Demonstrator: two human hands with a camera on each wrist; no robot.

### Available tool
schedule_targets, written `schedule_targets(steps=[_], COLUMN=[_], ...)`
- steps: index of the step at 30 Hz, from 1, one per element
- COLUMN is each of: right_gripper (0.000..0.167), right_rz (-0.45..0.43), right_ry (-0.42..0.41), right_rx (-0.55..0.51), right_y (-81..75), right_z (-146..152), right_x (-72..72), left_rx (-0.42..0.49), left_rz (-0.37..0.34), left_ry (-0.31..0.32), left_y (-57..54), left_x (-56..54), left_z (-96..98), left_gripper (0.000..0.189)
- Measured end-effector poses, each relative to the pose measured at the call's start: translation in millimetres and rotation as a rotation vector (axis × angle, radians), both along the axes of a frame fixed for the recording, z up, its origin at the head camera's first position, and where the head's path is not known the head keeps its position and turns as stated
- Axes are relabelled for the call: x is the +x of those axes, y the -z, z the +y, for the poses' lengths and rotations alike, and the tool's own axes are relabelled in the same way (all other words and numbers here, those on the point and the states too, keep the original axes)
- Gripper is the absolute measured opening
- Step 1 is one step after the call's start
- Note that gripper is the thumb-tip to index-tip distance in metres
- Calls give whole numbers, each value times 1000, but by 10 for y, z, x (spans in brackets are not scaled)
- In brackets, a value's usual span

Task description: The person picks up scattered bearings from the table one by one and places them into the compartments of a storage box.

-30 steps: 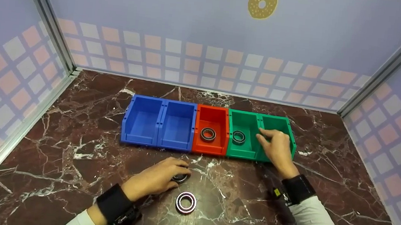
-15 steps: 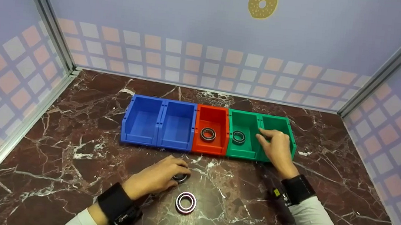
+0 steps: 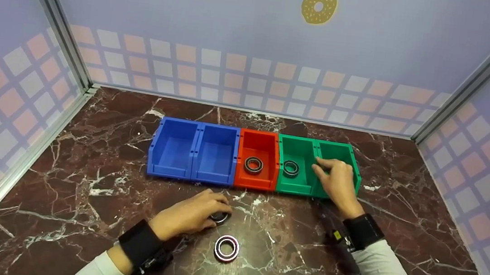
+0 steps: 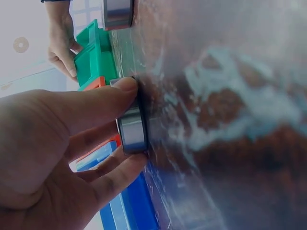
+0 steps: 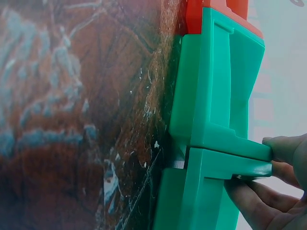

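Observation:
My left hand (image 3: 191,214) pinches a ball bearing (image 4: 133,132) between thumb and fingers; it stands flat on the marble surface, and the palm partly hides it in the head view. A second bearing (image 3: 227,248) lies flat just in front of that hand. Over at the green bins, my right hand (image 3: 338,183) grips the adjoining side walls (image 5: 235,151) between the two, thumb on one side and fingers on the other. One bearing (image 3: 291,168) lies in the left green bin (image 3: 296,189), and another bearing (image 3: 253,165) in the red bin (image 3: 256,183).
Two blue bins (image 3: 171,172) adjoin the red one on the left, so all the bins form one row across the dark marble table (image 3: 95,222). Panels with printed squares (image 3: 234,78) enclose the back and both sides.

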State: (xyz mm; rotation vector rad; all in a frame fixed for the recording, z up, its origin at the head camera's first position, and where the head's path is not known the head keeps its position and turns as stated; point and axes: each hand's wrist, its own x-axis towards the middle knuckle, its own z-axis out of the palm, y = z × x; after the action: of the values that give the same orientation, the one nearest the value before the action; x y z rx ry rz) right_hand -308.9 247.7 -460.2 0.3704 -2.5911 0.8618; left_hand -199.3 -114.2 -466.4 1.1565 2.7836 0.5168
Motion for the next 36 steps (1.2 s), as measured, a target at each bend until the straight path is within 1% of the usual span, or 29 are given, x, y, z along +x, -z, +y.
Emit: schedule_targets(steps=[5, 9, 13, 18, 23, 27, 36], right_gripper=[30, 30, 30, 30, 29, 29, 29], right_rz=[-1, 9, 15, 11, 13, 13, 6], right_ry=[-4, -11, -8, -7, -5, 2, -1], right_rx=[-8, 10, 14, 2, 6, 4, 0], right_y=[-5, 1, 6, 0, 5, 17, 10], right_z=[-2, -4, -2, -1, -2, -2, 1], right_x=[2, 14, 11, 7, 15, 11, 2], left_rx=[-10, -29, -34, -31, -39, -35, -1], left_rz=[6, -15, -43, -49, -43, -25, 13], left_ry=[31, 59, 63, 65, 78, 94, 108], left_y=[-30, -58, -94, -144, -202, -241, -331], left_x=[-20, -44, -60, -79, -110, -125, -162], left_z=[-13, -36, -58, -96, -116, -123, -147], left_gripper=[47, 45, 43, 44, 46, 46, 46])
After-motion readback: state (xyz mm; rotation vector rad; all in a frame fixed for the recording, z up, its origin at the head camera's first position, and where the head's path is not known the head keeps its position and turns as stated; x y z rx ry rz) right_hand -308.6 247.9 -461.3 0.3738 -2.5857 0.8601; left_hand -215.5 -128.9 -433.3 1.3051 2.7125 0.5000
